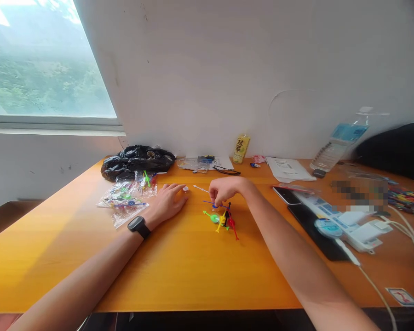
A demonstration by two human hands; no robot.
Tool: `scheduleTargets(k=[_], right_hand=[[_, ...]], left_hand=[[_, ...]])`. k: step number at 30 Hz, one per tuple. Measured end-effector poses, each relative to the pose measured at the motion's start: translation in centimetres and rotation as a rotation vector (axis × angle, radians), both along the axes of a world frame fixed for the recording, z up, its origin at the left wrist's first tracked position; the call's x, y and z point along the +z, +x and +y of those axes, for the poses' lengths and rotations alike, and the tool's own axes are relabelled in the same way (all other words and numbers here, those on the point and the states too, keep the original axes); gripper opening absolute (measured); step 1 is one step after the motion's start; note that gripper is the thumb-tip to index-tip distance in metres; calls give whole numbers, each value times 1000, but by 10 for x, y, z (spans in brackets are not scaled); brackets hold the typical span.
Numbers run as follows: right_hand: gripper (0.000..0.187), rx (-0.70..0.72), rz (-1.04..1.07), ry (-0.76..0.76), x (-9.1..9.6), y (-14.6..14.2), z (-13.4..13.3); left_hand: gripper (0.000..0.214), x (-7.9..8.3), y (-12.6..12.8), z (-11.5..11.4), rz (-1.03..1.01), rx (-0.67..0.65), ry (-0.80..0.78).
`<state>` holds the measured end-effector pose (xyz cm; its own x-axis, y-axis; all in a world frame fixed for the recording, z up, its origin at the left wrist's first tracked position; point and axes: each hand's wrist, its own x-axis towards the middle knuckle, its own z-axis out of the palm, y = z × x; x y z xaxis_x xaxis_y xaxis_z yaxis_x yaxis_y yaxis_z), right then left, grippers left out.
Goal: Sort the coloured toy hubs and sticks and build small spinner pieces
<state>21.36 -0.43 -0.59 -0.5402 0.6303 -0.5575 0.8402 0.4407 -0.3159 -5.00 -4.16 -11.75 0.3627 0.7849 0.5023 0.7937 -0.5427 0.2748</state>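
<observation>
Right hand: fingers bunched at blue arrow; grip unconfirmed.
Left hand: fingers spread beside white disc.
Arrow cluster: on desk, near blue arrow.
Blue arrow: apparently being positioned; light pinch called for.

- 2 arms in frame: left forearm and right forearm, bare, slim, tapering toward the wrists
- left hand and right hand: bare too
- left wrist: 1 black watch, rounded-rectangular case, dark glossy face with a pale sheen
- strap: black, plain, wide, snug fit
- watch face detail: too small to read
- right wrist: bare
- bottom edge of frame crops both arms
</observation>
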Motion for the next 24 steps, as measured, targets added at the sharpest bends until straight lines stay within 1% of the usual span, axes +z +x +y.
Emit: scheduleTargets(k=[3, 5, 8, 11, 14, 18, 21, 24], right_hand=[[17, -98, 288, 77, -4, 2, 4], [16, -180, 511, 105, -9, -2, 5], [16, -244, 813, 43, -20, -13, 6], [13, -255, 1002, -42, -30, -26, 5], [14, -269, 1084, -102, -39, -34, 5], [9, -218, 1110, -127, -45, -40, 2], [6, -171, 1043, -161, -48, -42, -1], [9, -110, 913, -169, -52, -43, -2]], left_hand=[[35, 2, 2, -1, -87, 28, 38], [30, 7, 6, -5, -202, -3, 67], [26, 17, 13, -17, -297, -118, 89], [29, 24, 20, -26, -293, -195, 111], [24, 25, 21, -27, -321, -193, 162], [19, 24, 19, -23, -322, -201, 178], [7, 26, 19, -26, -321, -209, 130], [11, 29, 21, -30, -332, -212, 47]])
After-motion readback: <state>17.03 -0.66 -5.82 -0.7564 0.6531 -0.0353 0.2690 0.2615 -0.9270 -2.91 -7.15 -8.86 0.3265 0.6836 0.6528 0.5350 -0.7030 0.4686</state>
